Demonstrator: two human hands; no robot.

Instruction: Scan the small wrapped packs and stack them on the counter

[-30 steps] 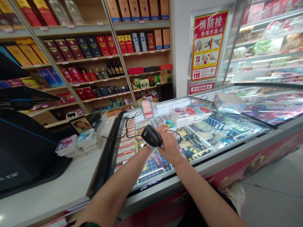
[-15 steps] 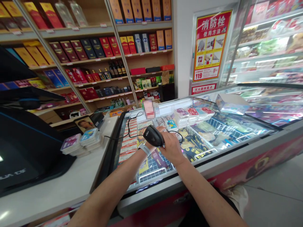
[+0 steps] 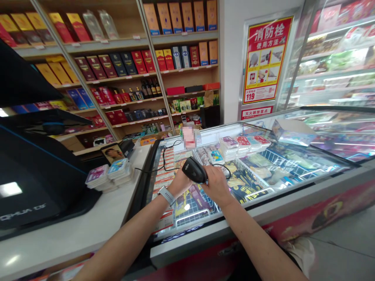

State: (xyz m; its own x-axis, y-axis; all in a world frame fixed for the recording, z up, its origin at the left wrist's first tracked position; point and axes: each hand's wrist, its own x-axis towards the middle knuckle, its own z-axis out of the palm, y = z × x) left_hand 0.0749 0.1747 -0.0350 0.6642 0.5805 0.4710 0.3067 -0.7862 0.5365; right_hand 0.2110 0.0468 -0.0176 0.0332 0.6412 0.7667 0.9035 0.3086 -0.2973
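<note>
A black plastic corded barcode scanner [image 3: 195, 170], probably light and stiff, best held by its handle, sits firmly in the closed right hand [image 3: 218, 186] above a glass-topped chest freezer [image 3: 254, 212]; the left hand's [image 3: 180, 184] grip cannot be told.

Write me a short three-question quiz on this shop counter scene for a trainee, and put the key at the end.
1. Which hand holds the black handheld barcode scanner, left or right?
2. True or false: a wristwatch sits on the left wrist.
3. Fill in the blank: the emergency number printed on the red fire hydrant poster is ___.

Key: 1. Right hand. 2. True. 3. 119.
</note>
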